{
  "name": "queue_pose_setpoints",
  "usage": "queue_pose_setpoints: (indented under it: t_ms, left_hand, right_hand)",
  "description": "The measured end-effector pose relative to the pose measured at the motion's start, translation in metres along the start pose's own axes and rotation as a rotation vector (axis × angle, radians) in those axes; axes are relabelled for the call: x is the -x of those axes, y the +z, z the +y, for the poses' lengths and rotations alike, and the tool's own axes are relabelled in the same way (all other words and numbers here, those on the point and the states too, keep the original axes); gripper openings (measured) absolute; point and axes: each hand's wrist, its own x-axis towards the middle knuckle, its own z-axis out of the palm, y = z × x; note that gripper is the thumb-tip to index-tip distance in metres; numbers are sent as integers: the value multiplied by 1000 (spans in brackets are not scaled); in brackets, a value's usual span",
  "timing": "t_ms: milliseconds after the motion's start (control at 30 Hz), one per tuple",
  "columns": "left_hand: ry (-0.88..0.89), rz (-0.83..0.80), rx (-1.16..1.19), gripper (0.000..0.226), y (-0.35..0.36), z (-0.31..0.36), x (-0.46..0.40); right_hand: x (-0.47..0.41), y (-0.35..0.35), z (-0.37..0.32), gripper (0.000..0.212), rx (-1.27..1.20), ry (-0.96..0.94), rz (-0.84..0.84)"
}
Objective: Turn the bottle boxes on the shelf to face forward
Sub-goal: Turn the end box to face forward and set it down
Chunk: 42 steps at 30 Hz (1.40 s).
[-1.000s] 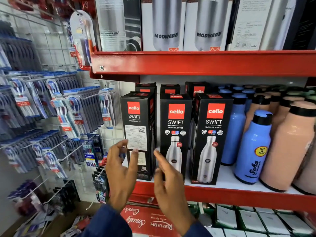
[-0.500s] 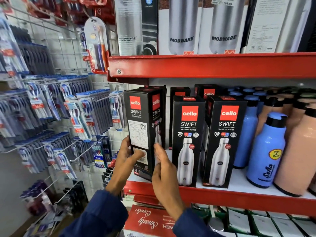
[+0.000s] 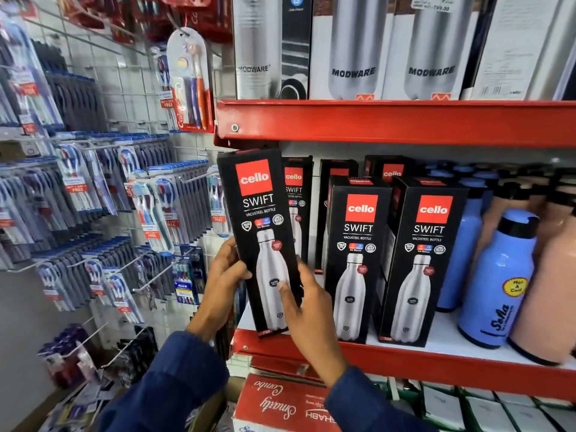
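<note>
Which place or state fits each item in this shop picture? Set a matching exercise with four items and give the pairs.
Items:
1. held Cello box
2. blue bottle
3. Modware boxes
4. toothbrush packs

Places or states:
A. hanging on wall hooks at the left
B. standing on the upper red shelf
C. tilted, gripped by the left hand and right hand
D. standing unboxed, right of the Cello boxes

Pairs: 1-C, 2-D, 3-B, 4-A
</note>
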Motion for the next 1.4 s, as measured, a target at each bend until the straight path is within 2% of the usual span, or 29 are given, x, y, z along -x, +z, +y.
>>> queue_pose_setpoints:
  t_ms: [167, 367, 733, 1067, 1400]
  left_hand:
    - [-132, -79, 1, 50, 11, -3, -13]
    - [-138, -120, -137, 51, 16, -13, -7]
    - [-155, -92, -209, 48, 13, -48, 6]
    - [-65, 70, -532, 34, 9, -82, 26]
    - [46, 94, -646, 27, 10, -82, 44]
  right_hand:
    - [-13, 8, 10, 49, -22, 25, 92]
    - [-15, 18, 27, 50, -36, 71, 94]
    - [-5, 24, 47, 53, 26, 123, -19]
    - [10, 27, 59, 48, 160, 221, -94]
    - [26, 19, 54, 46, 154, 222, -107]
